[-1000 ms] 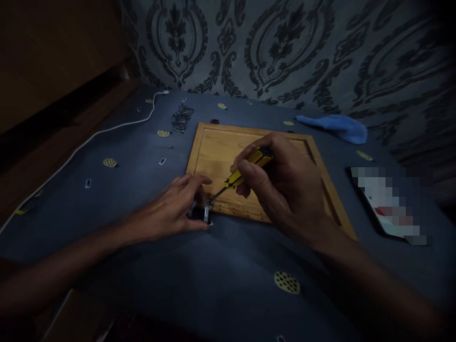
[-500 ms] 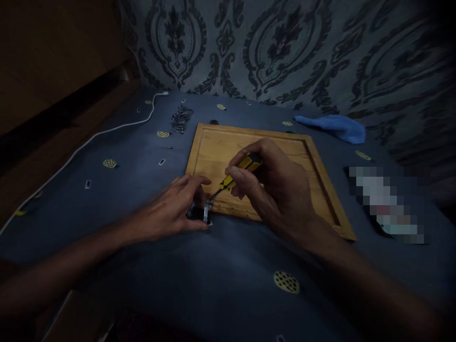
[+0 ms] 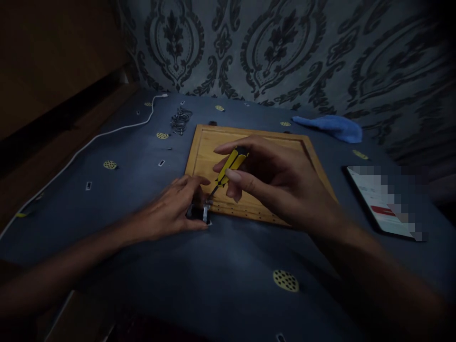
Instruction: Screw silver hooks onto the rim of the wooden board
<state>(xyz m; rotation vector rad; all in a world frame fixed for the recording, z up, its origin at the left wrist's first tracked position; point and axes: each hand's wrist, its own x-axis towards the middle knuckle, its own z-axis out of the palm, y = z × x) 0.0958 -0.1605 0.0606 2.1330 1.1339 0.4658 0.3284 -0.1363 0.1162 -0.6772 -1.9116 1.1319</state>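
With my left hand (image 3: 178, 204) I am grasping the metal hinge (image 3: 206, 213) at the near-left corner of the wooden panel (image 3: 210, 142), apparently steadying it; with my right hand (image 3: 285, 185) I am loosely pinching the yellow screwdriver (image 3: 232, 164), index finger standing clear. The shaft is slanting down towards the hinge, probably for aim.

From here I see a honey-coloured wooden panel (image 3: 204, 154) lying flat, its border framing a recessed middle, small dark holes dotting the near edge. A shiny metal fitting (image 3: 205, 213) sits at the near left corner. A yellow-and-black screwdriver (image 3: 231, 167) slants above, tip down at the fitting.
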